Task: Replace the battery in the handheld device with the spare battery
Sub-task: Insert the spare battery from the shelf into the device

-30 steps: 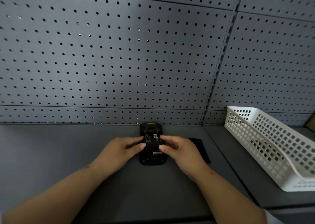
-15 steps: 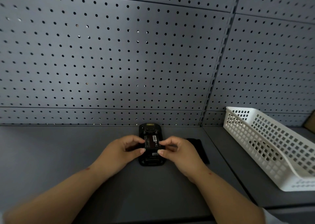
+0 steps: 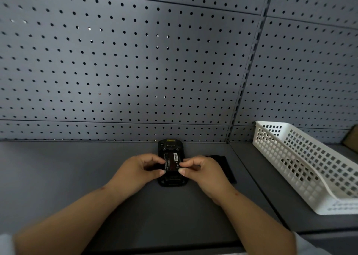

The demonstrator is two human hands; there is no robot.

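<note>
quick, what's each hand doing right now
Left hand: closed, pinching the left edge of the battery over the handheld device.
Right hand: closed, pinching the battery's right edge.

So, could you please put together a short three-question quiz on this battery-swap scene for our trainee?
1. True or false: the handheld device lies flat on the grey shelf with its back facing up.
2. Which hands pinch the battery over the device? A) left hand only B) right hand only C) both
3. Fill in: the white basket stands to the ____ of the device.

Key: 1 true; 2 C, each hand has a fingertip grip on one side edge; 3 right.
</note>
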